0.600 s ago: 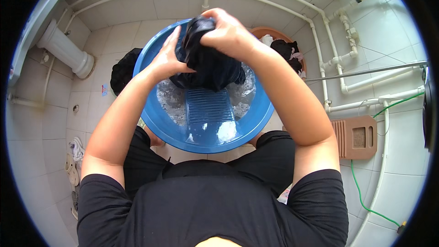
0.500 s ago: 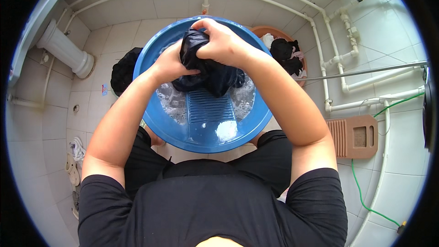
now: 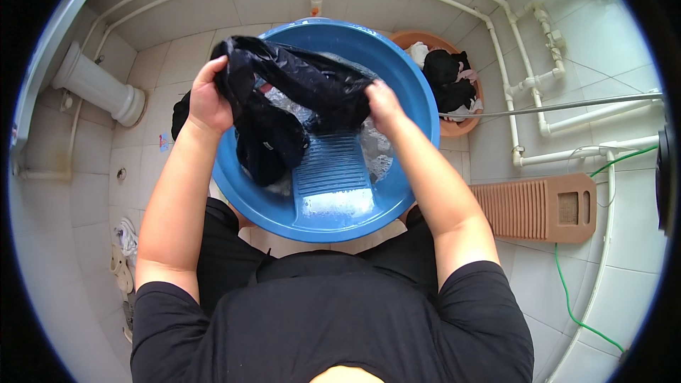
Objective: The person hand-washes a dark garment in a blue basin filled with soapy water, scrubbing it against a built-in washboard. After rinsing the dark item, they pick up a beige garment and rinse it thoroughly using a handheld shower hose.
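A wet black garment (image 3: 273, 131) is stretched between my hands over a blue washtub (image 3: 323, 230); its exact kind is unclear. At its upper left corner, my left hand (image 3: 211, 99) is closed on the cloth. My right hand (image 3: 385, 108) pinches the opposite end near the tub's right side. Part of the garment droops in the middle and hangs down at the left toward the water. Below it shows the tub's built-in ribbed washboard (image 3: 330, 170), with sudsy water (image 3: 376, 152) beside it.
An orange basin (image 3: 464, 128) of black, white and pink clothes stands behind right. Dark cloth (image 3: 181, 115) lies left of the tub. A brown washboard (image 3: 525, 209) is at right, near white pipes (image 3: 567, 156) and a green hose (image 3: 567, 298). Shoes (image 3: 120, 269) sit far left.
My hands have moved apart, left hand leftward and right hand to the right. The bunched black garment is now spread out between them, and more of the tub's inside shows.
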A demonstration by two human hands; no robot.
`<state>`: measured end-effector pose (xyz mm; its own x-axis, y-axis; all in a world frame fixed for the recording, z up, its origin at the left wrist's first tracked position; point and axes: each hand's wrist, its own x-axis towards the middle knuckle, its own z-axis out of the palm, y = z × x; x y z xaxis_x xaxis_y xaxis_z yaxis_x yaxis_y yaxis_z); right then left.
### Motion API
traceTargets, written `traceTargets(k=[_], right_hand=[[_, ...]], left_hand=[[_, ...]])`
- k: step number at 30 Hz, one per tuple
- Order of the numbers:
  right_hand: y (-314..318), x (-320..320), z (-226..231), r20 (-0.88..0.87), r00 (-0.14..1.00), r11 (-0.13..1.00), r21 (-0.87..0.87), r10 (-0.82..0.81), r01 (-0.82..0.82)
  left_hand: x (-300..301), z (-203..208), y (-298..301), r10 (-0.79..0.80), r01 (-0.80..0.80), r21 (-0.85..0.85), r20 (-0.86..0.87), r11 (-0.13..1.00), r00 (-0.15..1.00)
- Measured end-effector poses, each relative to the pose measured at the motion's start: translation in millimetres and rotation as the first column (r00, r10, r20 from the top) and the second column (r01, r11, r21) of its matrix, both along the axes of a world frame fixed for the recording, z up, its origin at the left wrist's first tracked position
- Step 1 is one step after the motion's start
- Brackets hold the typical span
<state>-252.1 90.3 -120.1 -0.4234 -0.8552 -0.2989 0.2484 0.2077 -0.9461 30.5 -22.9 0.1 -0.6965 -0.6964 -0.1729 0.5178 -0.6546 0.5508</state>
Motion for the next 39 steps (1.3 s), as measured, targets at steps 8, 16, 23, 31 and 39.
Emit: traceTargets(k=[8, 16, 23, 31, 39], right_hand=[[-31.5, -3.5, -11.7, -0.93, 0.366, 0.996, 0.053, 0.022, 0.075], [-29.2, -6.2, -60.2, -0.688, 0.317, 0.757, 0.616, 0.652, -0.22], [-46.4, -19.2, -72.3, -0.704, 0.562, 0.849, 0.529, 0.433, 0.008], [-56.9, 37.9, -33.6, -0.664, 0.747, 0.979, -0.127, 0.036, -0.16], [-27.8, 83.7, 82.5, 0.698, 0.585, 0.891, -0.444, 0.413, -0.099]], left_hand=[[-56.5, -133.7, 1.5, 0.451, 0.41, -0.501, 0.865, 0.762, 0.219], [-93.0, -152.9, 5.5, 0.639, 0.937, -0.252, 0.768, 0.243, 0.04], [-95.0, -175.3, -42.6, 0.279, 0.668, -0.362, 0.932, 0.65, 0.233], [-92.6, -161.0, -13.6, 0.129, -0.02, -0.201, 0.546, 0.979, 0.828], [-66.3, -114.3, 5.6, -0.196, 0.222, 0.239, -0.128, 0.945, 0.972]])
